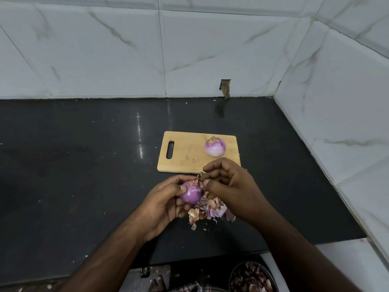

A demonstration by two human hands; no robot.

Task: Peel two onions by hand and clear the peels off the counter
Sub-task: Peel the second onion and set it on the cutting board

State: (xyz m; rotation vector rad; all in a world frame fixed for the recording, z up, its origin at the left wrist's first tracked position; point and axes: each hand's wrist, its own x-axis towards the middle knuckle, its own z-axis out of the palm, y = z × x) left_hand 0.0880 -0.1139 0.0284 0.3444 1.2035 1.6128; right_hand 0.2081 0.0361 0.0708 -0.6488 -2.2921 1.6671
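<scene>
**Second onion held over the peel pile in a tiled kitchen corner**

Head view: a dark polished bench (84, 165) fills a corner, with white marble-look wall tiles (105, 49) behind and to the right. A wooden cutting board (185, 152) with a handle slot lies on the bench.

There are two onions. One peeled onion (215, 146), white with purple at its top, sits on the far right part of the board. The second onion (191, 194), glossy purple, is held above the bench, nearer than the board.

One heap of dry peels (207, 209) lies on the bench just below the hands. One dark bowl (251, 278) holding scraps shows at the bottom edge, below the bench.

The left hand (166, 203) has its grip curled around the second onion. The right hand (229, 186) has thumb and fingers pinched at the flaky skin on that onion's top.
</scene>
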